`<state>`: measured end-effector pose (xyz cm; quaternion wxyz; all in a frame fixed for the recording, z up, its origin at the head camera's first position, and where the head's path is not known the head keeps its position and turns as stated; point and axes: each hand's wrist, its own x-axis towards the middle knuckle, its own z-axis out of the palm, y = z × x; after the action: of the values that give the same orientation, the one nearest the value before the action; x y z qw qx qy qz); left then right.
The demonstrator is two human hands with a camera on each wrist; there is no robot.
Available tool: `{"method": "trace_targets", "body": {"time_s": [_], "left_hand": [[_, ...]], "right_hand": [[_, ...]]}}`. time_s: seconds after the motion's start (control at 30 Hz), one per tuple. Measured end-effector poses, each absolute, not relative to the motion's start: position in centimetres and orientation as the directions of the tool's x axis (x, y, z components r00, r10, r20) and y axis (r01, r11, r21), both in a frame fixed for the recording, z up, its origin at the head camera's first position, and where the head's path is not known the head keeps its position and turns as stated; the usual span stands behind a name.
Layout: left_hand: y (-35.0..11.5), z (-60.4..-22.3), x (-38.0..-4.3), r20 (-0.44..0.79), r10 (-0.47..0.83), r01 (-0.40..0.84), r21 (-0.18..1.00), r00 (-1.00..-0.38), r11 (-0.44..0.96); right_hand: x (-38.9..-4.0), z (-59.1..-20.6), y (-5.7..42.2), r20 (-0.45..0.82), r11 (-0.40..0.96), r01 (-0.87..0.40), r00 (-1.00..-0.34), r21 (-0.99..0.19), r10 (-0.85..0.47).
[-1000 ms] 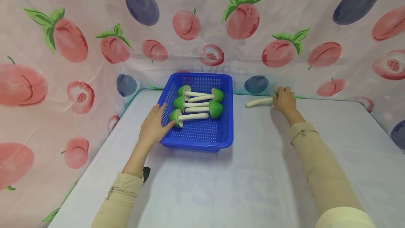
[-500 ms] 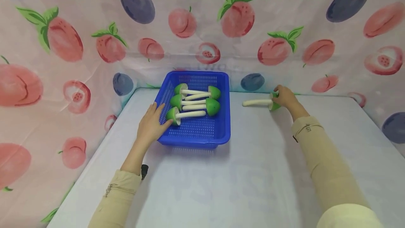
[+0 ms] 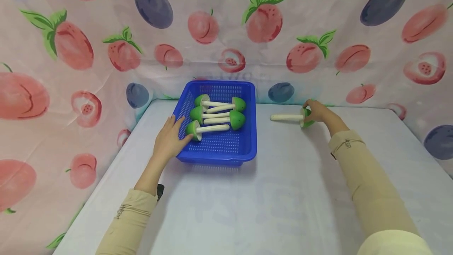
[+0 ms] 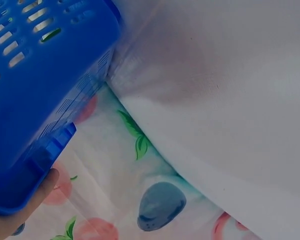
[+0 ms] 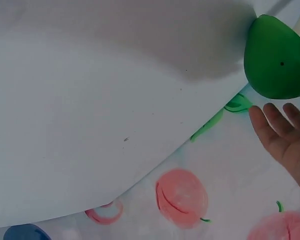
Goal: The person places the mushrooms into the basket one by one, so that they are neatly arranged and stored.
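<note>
A blue plastic basket (image 3: pixel 216 156) holds several toy mushrooms (image 3: pixel 213 128) with green caps and white stems, lying on their sides. My left hand (image 3: pixel 168 139) rests on the basket's left rim with fairly straight fingers, its thumb reaching over the edge near the closest cap. In the left wrist view one finger lies along the rim. To the right of the basket, my right hand (image 3: pixel 317 111) pinches another toy mushroom (image 3: pixel 287 117) by its cap, the stem pointing left. From the right wrist, the green cap (image 5: pixel 275 60) shows, with several fingers spread below it.
The white tabletop (image 3: pixel 269 200) meets a fruit-printed cloth (image 3: pixel 226 19) at the back and left. The basket stands near the back edge. A small black object (image 3: pixel 160 191) is at the left wrist.
The right hand has shifted slightly around the cap, and more of the green shows. The mushroom has turned a little, its stem now lying nearly level. The left hand stays on the basket.
</note>
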<state>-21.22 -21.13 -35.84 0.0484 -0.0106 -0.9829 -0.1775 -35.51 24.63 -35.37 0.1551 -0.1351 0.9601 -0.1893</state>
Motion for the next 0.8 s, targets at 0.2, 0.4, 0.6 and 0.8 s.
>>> {"method": "trace_targets", "body": {"time_s": [0.2,0.4,0.6,0.8], "left_hand": [[-21.2,-36.0,-21.2,0.096,0.006,0.038,0.343,-0.995,0.938],[-21.1,-36.0,-21.4,0.102,0.011,0.046,0.345,-0.995,0.937],[-21.0,-35.9,-21.4,0.098,0.009,0.043,0.345,-0.995,0.938],[-21.1,-36.0,-21.2,0.097,0.007,0.041,0.35,-0.995,0.936]], "right_hand": [[-35.3,-36.0,24.9,-0.244,0.876,-0.246,-0.898,-0.415,-0.367],[-34.8,-36.5,25.2,-0.174,0.879,-0.322,-0.9,-0.352,-0.4],[-34.6,-36.7,25.4,-0.129,0.872,-0.343,-0.904,-0.349,-0.408],[-34.2,-36.4,25.4,-0.129,0.86,-0.311,-0.912,-0.405,-0.39]]}}
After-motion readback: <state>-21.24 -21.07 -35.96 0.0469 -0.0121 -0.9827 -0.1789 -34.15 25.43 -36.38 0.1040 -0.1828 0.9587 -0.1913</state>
